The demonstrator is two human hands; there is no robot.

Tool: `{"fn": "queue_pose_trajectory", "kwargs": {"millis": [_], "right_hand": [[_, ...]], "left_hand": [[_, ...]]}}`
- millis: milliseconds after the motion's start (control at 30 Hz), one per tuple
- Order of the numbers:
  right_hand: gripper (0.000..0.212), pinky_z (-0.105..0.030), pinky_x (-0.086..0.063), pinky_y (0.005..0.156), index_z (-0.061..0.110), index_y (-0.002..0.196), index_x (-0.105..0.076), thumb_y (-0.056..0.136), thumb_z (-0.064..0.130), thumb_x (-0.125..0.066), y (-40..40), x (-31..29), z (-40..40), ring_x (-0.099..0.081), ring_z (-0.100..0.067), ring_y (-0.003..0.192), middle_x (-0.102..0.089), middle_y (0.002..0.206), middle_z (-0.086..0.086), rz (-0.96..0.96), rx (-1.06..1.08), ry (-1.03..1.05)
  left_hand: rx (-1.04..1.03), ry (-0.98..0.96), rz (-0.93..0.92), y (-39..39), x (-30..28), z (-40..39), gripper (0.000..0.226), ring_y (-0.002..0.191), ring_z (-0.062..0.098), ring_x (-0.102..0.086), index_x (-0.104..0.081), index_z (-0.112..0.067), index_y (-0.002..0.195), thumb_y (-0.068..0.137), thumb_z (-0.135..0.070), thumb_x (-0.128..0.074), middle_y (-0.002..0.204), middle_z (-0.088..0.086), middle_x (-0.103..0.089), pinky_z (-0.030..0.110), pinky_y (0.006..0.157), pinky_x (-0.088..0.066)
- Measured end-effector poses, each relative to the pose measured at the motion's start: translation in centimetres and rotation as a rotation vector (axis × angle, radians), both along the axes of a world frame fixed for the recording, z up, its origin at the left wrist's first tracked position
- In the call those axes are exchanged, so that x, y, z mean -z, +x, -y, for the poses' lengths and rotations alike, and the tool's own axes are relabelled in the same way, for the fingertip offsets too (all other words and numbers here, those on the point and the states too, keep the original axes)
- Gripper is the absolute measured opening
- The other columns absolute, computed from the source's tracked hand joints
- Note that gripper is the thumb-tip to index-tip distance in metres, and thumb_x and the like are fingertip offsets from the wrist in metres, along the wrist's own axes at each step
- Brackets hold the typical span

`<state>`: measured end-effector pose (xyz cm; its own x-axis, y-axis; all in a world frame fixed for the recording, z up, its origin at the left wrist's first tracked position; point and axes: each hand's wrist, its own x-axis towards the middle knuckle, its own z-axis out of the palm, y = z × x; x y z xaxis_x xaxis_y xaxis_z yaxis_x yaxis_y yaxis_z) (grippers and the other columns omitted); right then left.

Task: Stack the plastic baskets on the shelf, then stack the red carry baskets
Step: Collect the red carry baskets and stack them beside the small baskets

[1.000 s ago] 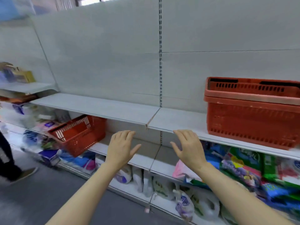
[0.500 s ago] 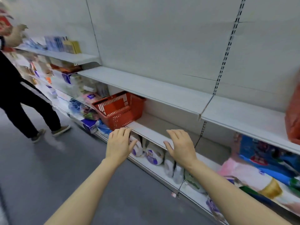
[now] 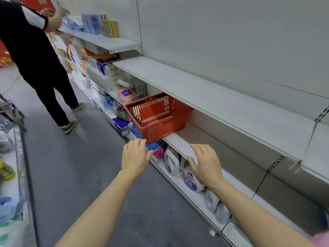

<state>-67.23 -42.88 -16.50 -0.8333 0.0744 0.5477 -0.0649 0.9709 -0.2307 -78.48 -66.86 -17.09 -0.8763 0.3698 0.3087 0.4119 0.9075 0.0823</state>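
Observation:
One red carry basket [image 3: 158, 118] sits tilted on the middle shelf [image 3: 179, 143], its open top facing the aisle and its front corner hanging over the shelf edge. My left hand [image 3: 135, 156] is just below that front corner, fingers spread, holding nothing. My right hand [image 3: 206, 164] hovers over the shelf's front edge to the right of the basket, fingers apart and empty. Neither hand touches the basket. The stacked red baskets seen earlier are out of view.
A person in dark clothes [image 3: 35, 56] stands in the aisle at the left, reaching to an upper shelf. Bagged goods [image 3: 192, 179] fill the lower shelves. The long upper shelf [image 3: 213, 97] overhangs the basket. A wire rack [image 3: 21, 157] borders the aisle on the left.
The view has swung left along the shelving and closer to the single red basket. The stacked baskets on the right left the view. Both hands stayed open and moved toward the basket.

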Motion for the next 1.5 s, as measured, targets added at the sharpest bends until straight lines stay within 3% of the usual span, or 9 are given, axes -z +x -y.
{"fn": "queue_pose_trajectory", "kwargs": {"millis": [233, 400, 533, 700, 967, 1233, 1333, 1433, 1500], "right_hand": [[0.037, -0.036, -0.047, 0.082, 0.007, 0.111, -0.065, 0.080, 0.027, -0.062, -8.8, 3.5, 1.6, -0.061, -0.029, 0.089, -0.067, 0.102, -0.007, 0.048, 0.058, -0.043], [0.044, -0.030, -0.038, 0.085, 0.006, 0.111, -0.068, 0.084, 0.036, -0.050, -15.0, 6.9, 3.2, -0.063, -0.028, 0.090, -0.068, 0.103, -0.006, 0.073, 0.149, -0.082], [0.046, -0.029, -0.038, 0.088, 0.009, 0.113, -0.067, 0.085, 0.039, -0.048, -17.7, 8.6, 4.3, -0.062, -0.025, 0.093, -0.069, 0.104, -0.003, 0.110, 0.250, -0.126], [0.043, -0.030, -0.040, 0.088, 0.010, 0.115, -0.066, 0.086, 0.037, -0.051, -20.5, 9.7, 4.3, -0.059, -0.022, 0.095, -0.068, 0.105, -0.002, 0.092, 0.299, -0.142], [0.044, -0.031, -0.039, 0.090, 0.008, 0.120, -0.064, 0.087, 0.033, -0.049, -24.4, 11.1, 2.6, -0.058, -0.026, 0.100, -0.067, 0.112, -0.006, 0.133, 0.381, -0.151], [0.052, -0.045, -0.036, 0.107, 0.009, 0.142, -0.041, 0.096, 0.030, -0.049, -27.5, 13.0, -1.5, -0.042, -0.033, 0.126, -0.045, 0.141, -0.014, 0.179, 0.541, -0.327], [0.060, -0.037, -0.038, 0.105, 0.017, 0.150, -0.028, 0.098, 0.032, -0.052, -28.5, 13.6, -2.8, -0.042, -0.031, 0.132, -0.036, 0.150, -0.013, 0.282, 0.512, -0.571], [0.046, -0.029, -0.043, 0.092, 0.018, 0.142, -0.042, 0.097, 0.026, -0.053, -29.8, 14.0, -3.1, -0.056, -0.027, 0.116, -0.057, 0.131, -0.010, 0.264, 0.447, -0.713], [0.038, -0.035, -0.049, 0.090, 0.024, 0.133, -0.050, 0.096, 0.021, -0.054, -30.6, 14.3, -2.6, -0.062, -0.022, 0.106, -0.064, 0.117, -0.004, 0.221, 0.424, -0.784]], "left_hand": [[-0.154, 0.093, 0.289, -10.9, 4.4, 0.7, 0.044, 0.113, 0.032, -0.056, -0.058, -0.011, 0.129, 0.097, -0.042, -0.056, 0.127, 0.009, -0.059, 0.043, 0.090, -0.045], [-0.345, 0.612, 0.590, -21.3, 7.2, -1.4, 0.062, 0.134, 0.040, -0.045, -0.027, -0.007, 0.155, 0.103, -0.035, -0.048, 0.154, 0.019, -0.035, 0.048, 0.103, -0.040], [-0.436, 0.905, 0.615, -27.4, 8.9, -4.0, 0.089, 0.147, 0.040, -0.025, -0.005, -0.004, 0.159, 0.097, -0.030, -0.062, 0.163, 0.022, -0.015, 0.050, 0.115, -0.027], [-0.401, 0.905, 0.645, -31.0, 11.7, -4.7, 0.094, 0.142, 0.039, -0.034, -0.012, -0.009, 0.159, 0.084, 0.003, -0.066, 0.158, 0.019, -0.029, 0.051, 0.113, -0.036], [-0.325, 0.772, 0.546, -34.6, 14.8, 2.7, 0.092, 0.118, 0.040, -0.060, -0.030, -0.032, 0.156, 0.079, 0.003, -0.063, 0.136, 0.013, -0.063, 0.049, 0.100, -0.048], [-0.224, 0.738, 0.540, -38.7, 17.4, 9.0, 0.085, 0.129, 0.033, -0.055, -0.037, -0.034, 0.154, 0.084, 0.006, -0.063, 0.142, 0.008, -0.059, 0.049, 0.105, -0.042], [-0.227, 0.767, 0.524, -39.1, 18.7, 9.5, 0.081, 0.132, 0.033, -0.053, -0.036, -0.029, 0.155, 0.087, 0.002, -0.067, 0.145, 0.010, -0.056, 0.047, 0.109, -0.039], [-0.221, 0.801, 0.521, -39.4, 19.6, 9.4, 0.079, 0.134, 0.031, -0.051, -0.035, -0.027, 0.156, 0.088, 0.003, -0.064, 0.148, 0.008, -0.053, 0.046, 0.114, -0.036], [-0.225, 0.801, 0.515, -39.5, 19.7, 9.3, 0.078, 0.135, 0.029, -0.050, -0.034, -0.027, 0.156, 0.090, 0.004, -0.060, 0.149, 0.007, -0.052, 0.046, 0.115, -0.036]]}}
